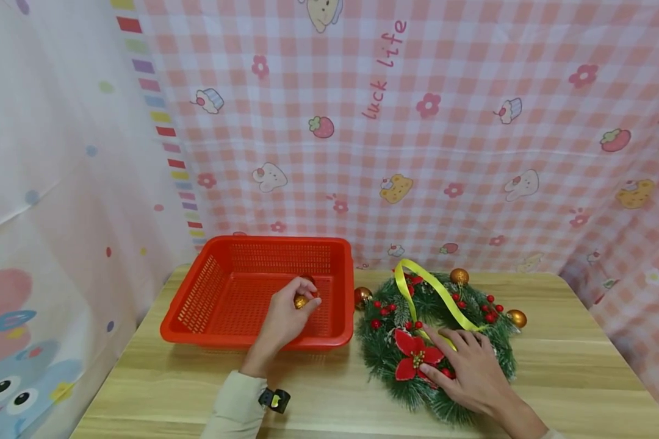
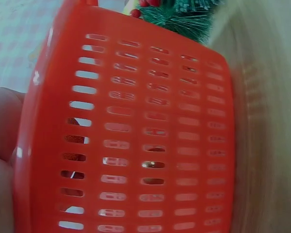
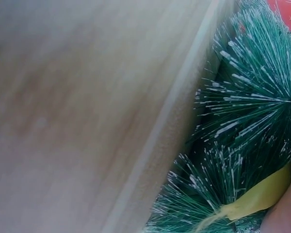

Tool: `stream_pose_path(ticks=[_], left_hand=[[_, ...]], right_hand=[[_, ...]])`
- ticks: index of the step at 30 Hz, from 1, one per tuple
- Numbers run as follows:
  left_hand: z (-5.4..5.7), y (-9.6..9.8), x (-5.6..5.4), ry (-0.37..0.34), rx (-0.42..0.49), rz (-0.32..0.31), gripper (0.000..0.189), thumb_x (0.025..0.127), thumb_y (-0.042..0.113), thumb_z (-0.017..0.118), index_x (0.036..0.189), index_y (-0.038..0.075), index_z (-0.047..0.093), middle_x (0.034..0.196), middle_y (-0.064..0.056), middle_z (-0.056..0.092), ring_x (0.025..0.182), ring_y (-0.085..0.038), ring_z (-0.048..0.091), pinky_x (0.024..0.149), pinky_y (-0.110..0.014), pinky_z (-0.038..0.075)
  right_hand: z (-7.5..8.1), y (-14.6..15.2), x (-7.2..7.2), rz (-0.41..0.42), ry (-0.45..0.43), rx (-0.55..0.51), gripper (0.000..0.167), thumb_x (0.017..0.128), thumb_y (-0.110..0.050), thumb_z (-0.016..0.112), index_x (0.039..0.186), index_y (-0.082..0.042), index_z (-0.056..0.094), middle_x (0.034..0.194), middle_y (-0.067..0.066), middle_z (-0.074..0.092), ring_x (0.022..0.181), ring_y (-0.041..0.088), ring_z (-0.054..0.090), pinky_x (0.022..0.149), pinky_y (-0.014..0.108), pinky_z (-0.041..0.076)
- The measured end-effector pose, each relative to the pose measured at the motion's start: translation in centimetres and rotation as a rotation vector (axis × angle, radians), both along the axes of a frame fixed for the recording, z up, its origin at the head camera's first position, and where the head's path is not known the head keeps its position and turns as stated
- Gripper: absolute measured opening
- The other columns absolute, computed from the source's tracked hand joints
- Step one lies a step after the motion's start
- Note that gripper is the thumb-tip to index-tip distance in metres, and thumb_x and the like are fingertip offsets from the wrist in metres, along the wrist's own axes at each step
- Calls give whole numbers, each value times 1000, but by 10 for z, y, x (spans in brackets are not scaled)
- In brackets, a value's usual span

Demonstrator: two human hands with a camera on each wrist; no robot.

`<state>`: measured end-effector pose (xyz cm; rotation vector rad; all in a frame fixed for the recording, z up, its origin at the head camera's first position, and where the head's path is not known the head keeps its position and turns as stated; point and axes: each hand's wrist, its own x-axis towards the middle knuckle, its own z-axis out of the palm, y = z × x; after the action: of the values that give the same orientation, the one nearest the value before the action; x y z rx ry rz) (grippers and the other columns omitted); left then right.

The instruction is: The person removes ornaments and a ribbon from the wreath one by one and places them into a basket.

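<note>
My left hand (image 1: 287, 312) is over the right side of a red plastic basket (image 1: 189, 326), pinching a shiny gold Christmas ball (image 1: 300, 301) between thumb and fingers. Another ball (image 1: 308, 278) shows partly behind that hand. In the left wrist view the slotted basket wall (image 2: 131, 111) hides most of what is inside. My right hand (image 1: 469, 369) rests with fingers spread on a green Christmas wreath (image 1: 381, 366), beside its red poinsettia flower (image 1: 409, 360). A yellow ribbon (image 1: 434, 283) loops up from the wreath and runs by the fingers.
Several gold balls lie around the wreath: one ball (image 1: 363, 297) between it and the basket, one ball (image 1: 459, 276) behind, one ball (image 1: 517, 317) at the right. The wooden table (image 1: 571, 390) ends at a checked cloth (image 1: 472, 152). A black watch-like device (image 1: 275, 400) sits at the left sleeve.
</note>
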<state>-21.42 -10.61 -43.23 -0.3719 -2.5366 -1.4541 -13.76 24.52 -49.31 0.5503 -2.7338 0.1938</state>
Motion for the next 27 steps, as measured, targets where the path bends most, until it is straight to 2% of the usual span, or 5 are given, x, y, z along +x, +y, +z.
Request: stream_pose_path(ticks=[9, 22, 27], left_hand=[[-6, 0, -3, -7, -9, 6, 16, 89, 7, 73, 101, 10, 63, 87, 1, 62, 82, -15, 58, 78, -32, 49], [-6, 0, -2, 20, -18, 4, 16, 88, 6, 74, 99, 11, 64, 85, 1, 62, 81, -13, 58, 78, -32, 49], [-6, 0, -2, 12, -28, 1, 17, 88, 8, 74, 102, 11, 63, 90, -2, 64, 87, -18, 60, 83, -38, 50]], right_hand=[[0, 1, 0, -3, -9, 0, 68, 89, -61, 60, 146, -27, 50, 124, 5, 62, 112, 34, 57, 93, 61, 38], [0, 1, -1, 6, 6, -8, 67, 89, -61, 60, 146, -26, 51, 123, 5, 62, 111, 32, 57, 93, 61, 38], [-1, 1, -1, 5, 2, -10, 67, 89, -61, 60, 146, -26, 51, 123, 5, 62, 111, 32, 57, 93, 61, 38]])
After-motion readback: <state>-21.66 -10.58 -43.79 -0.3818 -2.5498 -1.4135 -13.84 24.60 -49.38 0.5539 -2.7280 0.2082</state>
